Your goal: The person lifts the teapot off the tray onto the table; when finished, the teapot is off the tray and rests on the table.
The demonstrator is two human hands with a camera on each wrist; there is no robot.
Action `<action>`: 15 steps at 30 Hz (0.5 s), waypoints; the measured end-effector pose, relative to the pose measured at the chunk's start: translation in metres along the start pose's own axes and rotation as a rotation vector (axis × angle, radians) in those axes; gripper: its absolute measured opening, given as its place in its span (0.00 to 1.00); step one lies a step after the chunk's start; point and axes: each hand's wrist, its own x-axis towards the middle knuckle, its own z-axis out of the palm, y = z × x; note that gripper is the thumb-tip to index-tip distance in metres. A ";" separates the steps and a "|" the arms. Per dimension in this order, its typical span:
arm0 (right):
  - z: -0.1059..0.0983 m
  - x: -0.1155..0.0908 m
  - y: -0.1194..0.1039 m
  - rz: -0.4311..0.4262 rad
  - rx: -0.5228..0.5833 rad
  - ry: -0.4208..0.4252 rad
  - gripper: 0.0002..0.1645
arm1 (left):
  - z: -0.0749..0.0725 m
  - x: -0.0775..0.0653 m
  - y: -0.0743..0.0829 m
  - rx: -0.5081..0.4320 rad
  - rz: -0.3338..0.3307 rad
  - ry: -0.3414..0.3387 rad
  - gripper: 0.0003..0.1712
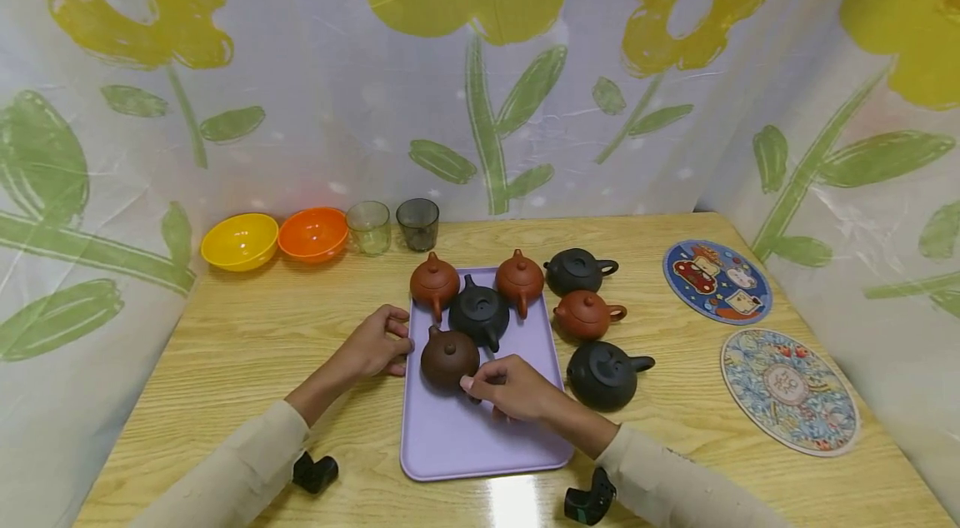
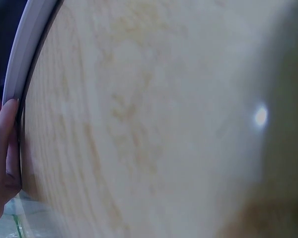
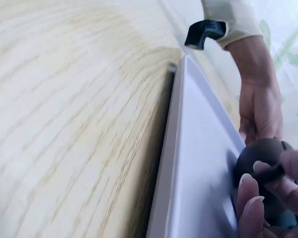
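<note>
My right hand pinches the handle of a dark brown teapot on the lilac tray. The teapot's spout points away to the far left, its lid in place. At the tray's left rim, my left hand grips the edge, with a fingertip on the rim in the left wrist view. Behind the brown teapot sits a black teapot. Two red-brown teapots, one at left and one at right, stand at the tray's far end.
Right of the tray stand a black teapot, a red-brown teapot and a larger black teapot. Two round mats, blue and floral, lie farther right. Yellow and orange bowls and two glasses line the back left.
</note>
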 end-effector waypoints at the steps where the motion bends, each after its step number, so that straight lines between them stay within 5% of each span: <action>1: 0.000 -0.001 -0.001 -0.001 0.007 -0.001 0.21 | 0.000 0.000 0.000 0.005 0.001 0.001 0.30; 15: 0.000 -0.007 -0.002 0.002 0.146 -0.014 0.23 | 0.001 0.000 0.000 0.021 0.005 0.003 0.30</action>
